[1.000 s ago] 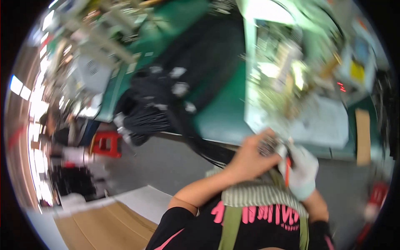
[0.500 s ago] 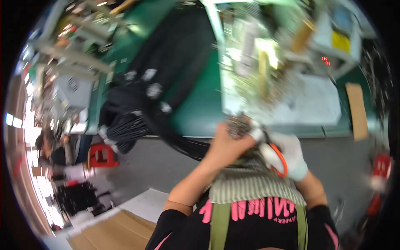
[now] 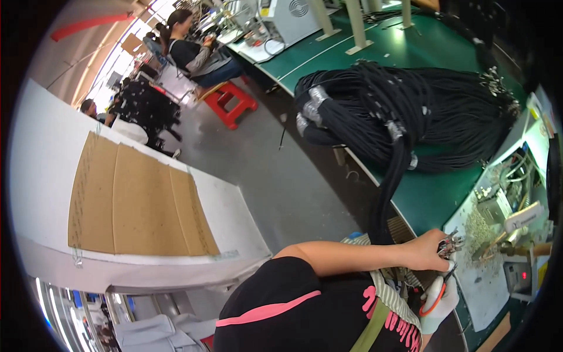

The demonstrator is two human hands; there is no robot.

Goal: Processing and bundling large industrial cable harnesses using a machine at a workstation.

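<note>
My bare left hand (image 3: 427,251) is closed around a bundle of black cables, and their stripped metallic ends (image 3: 450,244) stick out past the fingers. The black cables (image 3: 394,176) droop over the table edge toward this hand from a large taped heap. Just below it, my right hand (image 3: 441,300), in a white glove, grips scissors (image 3: 433,307) with orange handle loops. The dark blades point up toward the cable ends; whether they touch them I cannot tell.
Clippings litter a white work board (image 3: 482,293) beside a small device (image 3: 519,276) with a red display. The cable heap lies on the green table (image 3: 428,196). A red stool (image 3: 231,105) with a seated person (image 3: 193,56) is farther off. Cardboard (image 3: 141,199) covers a white surface at left.
The view has swung to the left, so table and hands now appear farther right. My left hand still holds the cables, and the gloved right hand keeps the scissors.
</note>
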